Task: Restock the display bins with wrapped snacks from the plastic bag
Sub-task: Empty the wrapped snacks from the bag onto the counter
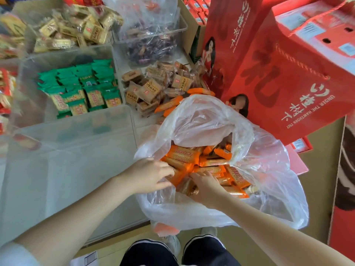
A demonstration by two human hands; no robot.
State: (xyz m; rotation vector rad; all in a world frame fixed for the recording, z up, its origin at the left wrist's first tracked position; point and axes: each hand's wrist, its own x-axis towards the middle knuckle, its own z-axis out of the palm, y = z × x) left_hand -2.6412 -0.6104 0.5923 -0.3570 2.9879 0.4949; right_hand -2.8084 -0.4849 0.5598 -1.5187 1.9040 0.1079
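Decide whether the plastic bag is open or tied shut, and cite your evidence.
Open. The bag's mouth is spread wide, orange snacks show inside, and both hands reach in.

Both hands in the clear plastic bag [221, 189] at lower centre of frame, on the orange wrapped snacks [184, 156]. Left hand [151, 174] fingers spread over the pile; right hand [206, 186] curled around packets. Clear bins [67, 146] fill the left: green packs [80, 89] mid left, yellow packs [75, 29] upper left. Red gift bags [278, 70] upper right.
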